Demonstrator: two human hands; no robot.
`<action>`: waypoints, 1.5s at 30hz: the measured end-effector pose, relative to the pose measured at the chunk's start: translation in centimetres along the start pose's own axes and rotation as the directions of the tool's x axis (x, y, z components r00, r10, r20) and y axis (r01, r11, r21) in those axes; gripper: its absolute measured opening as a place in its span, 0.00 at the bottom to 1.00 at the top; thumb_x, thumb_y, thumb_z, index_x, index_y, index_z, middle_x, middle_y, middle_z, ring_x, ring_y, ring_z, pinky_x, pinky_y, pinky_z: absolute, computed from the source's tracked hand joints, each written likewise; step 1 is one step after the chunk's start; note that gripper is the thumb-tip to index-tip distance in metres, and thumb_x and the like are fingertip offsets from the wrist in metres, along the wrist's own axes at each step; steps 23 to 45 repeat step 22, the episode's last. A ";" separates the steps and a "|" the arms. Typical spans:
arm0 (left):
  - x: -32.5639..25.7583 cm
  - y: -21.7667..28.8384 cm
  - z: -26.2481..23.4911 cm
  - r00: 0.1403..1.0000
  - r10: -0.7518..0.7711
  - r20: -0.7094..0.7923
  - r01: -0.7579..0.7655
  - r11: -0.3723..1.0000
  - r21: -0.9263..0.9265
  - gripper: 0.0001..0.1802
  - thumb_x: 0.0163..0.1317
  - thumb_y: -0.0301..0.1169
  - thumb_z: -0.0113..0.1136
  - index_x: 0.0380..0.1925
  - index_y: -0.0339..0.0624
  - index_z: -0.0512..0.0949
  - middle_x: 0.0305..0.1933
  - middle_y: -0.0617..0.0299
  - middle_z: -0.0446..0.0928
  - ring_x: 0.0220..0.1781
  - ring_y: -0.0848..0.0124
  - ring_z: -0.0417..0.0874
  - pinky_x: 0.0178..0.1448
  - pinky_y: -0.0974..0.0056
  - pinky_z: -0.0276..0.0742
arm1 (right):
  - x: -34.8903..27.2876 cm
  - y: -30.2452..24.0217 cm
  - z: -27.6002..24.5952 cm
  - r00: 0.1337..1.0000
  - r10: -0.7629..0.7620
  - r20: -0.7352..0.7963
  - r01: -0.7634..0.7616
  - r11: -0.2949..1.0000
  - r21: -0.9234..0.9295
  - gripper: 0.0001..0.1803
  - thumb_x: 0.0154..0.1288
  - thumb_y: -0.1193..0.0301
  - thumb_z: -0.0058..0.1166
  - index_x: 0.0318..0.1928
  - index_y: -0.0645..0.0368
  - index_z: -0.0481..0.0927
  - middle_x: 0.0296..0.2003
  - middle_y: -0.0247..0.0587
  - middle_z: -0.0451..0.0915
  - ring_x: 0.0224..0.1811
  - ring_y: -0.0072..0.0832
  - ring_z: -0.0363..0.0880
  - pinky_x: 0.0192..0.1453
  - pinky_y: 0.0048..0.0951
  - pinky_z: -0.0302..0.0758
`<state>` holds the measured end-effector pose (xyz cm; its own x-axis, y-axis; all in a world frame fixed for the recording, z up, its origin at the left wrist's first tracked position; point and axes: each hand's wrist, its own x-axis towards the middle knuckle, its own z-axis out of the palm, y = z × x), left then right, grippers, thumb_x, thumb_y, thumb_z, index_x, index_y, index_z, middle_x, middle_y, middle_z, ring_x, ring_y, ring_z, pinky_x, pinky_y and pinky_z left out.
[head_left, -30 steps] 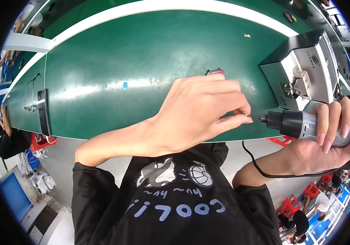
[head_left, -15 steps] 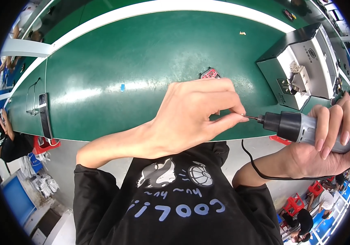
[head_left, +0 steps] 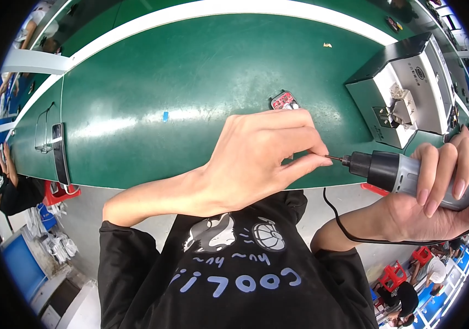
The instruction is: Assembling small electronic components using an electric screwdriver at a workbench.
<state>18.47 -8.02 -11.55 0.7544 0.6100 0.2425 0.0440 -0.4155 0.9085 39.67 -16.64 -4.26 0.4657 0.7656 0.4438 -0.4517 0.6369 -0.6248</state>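
In my right hand (head_left: 423,216) is a grey and black electric screwdriver (head_left: 385,171), with the fingers wrapped round its body. It lies nearly level, and its thin bit (head_left: 335,158) points left. My left hand (head_left: 270,148) pinches thumb and forefinger together right at the bit's tip. Whatever sits between those fingertips is too small and too covered to make out. Just beyond the left knuckles lies a small dark-edged part with a red inside (head_left: 284,100), partly hidden by the hand.
A box-shaped machine with a metal fixture (head_left: 401,109) stands at the right of the green table (head_left: 179,66). A black phone-like slab (head_left: 59,153) and a wire frame (head_left: 43,131) lie at the left. A black cord (head_left: 334,211) hangs below the screwdriver. Other people sit farther off.
The screwdriver and right hand have shifted very slightly left. The left hand keeps its pinch at the bit's tip, and the view has moved a little.
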 end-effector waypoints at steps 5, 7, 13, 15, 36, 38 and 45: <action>-0.4 -0.3 0.0 1.000 0.023 -0.017 -0.022 0.997 0.068 0.14 0.55 0.25 0.81 0.42 0.38 0.89 0.40 0.61 0.84 0.31 0.74 0.81 0.31 0.68 0.75 | -0.4 0.2 0.0 0.999 0.029 0.038 -0.027 0.999 -0.046 0.21 0.76 0.57 0.54 0.45 0.62 0.64 0.30 0.37 0.73 0.12 0.24 0.68 0.14 0.27 0.72; -0.4 -0.1 0.1 1.000 0.002 -0.025 0.000 0.997 0.077 0.19 0.53 0.27 0.83 0.46 0.40 0.89 0.42 0.62 0.83 0.30 0.75 0.79 0.30 0.69 0.74 | -0.4 0.3 -0.1 0.998 0.038 0.039 -0.036 0.998 -0.044 0.21 0.76 0.57 0.54 0.45 0.62 0.64 0.30 0.38 0.73 0.12 0.24 0.68 0.14 0.27 0.72; -1.1 -1.6 -0.6 0.975 0.102 -0.197 -0.020 0.923 0.383 0.33 0.44 0.37 0.88 0.50 0.44 0.83 0.44 0.63 0.81 0.31 0.72 0.77 0.33 0.67 0.76 | -0.6 0.4 -0.6 0.999 0.027 0.023 -0.026 0.998 -0.053 0.20 0.76 0.58 0.54 0.45 0.62 0.64 0.30 0.38 0.73 0.11 0.24 0.67 0.13 0.26 0.70; -1.3 -2.9 -0.5 0.975 0.116 -0.187 0.019 0.802 0.596 0.35 0.43 0.40 0.87 0.52 0.44 0.81 0.46 0.63 0.80 0.38 0.67 0.80 0.37 0.64 0.79 | -0.6 0.3 -0.9 0.999 0.029 0.024 -0.027 0.998 -0.053 0.20 0.76 0.58 0.54 0.45 0.62 0.64 0.30 0.38 0.73 0.11 0.23 0.67 0.13 0.25 0.70; -0.9 -4.1 2.4 0.989 0.143 -0.041 -0.038 0.514 0.857 0.33 0.54 0.42 0.78 0.59 0.46 0.79 0.55 0.62 0.77 0.56 0.63 0.78 0.52 0.61 0.79 | -0.3 0.4 -1.4 1.000 -0.002 -0.002 0.002 1.000 0.009 0.20 0.74 0.59 0.57 0.44 0.62 0.65 0.30 0.37 0.73 0.11 0.21 0.66 0.12 0.23 0.69; -0.9 -4.1 2.4 0.989 0.143 -0.041 -0.038 0.514 0.857 0.33 0.54 0.42 0.78 0.59 0.46 0.79 0.55 0.62 0.77 0.56 0.63 0.78 0.52 0.61 0.79 | -0.3 0.4 -1.4 1.000 -0.002 -0.002 0.002 1.000 0.009 0.20 0.74 0.59 0.57 0.44 0.62 0.65 0.30 0.37 0.73 0.11 0.21 0.66 0.12 0.23 0.69; -0.9 -4.1 2.4 0.989 0.143 -0.041 -0.038 0.514 0.857 0.33 0.54 0.42 0.78 0.59 0.46 0.79 0.55 0.62 0.77 0.56 0.63 0.78 0.52 0.61 0.79 | -0.3 0.4 -1.4 1.000 -0.002 -0.002 0.002 1.000 0.009 0.20 0.74 0.59 0.57 0.44 0.62 0.65 0.30 0.37 0.73 0.11 0.21 0.66 0.12 0.23 0.69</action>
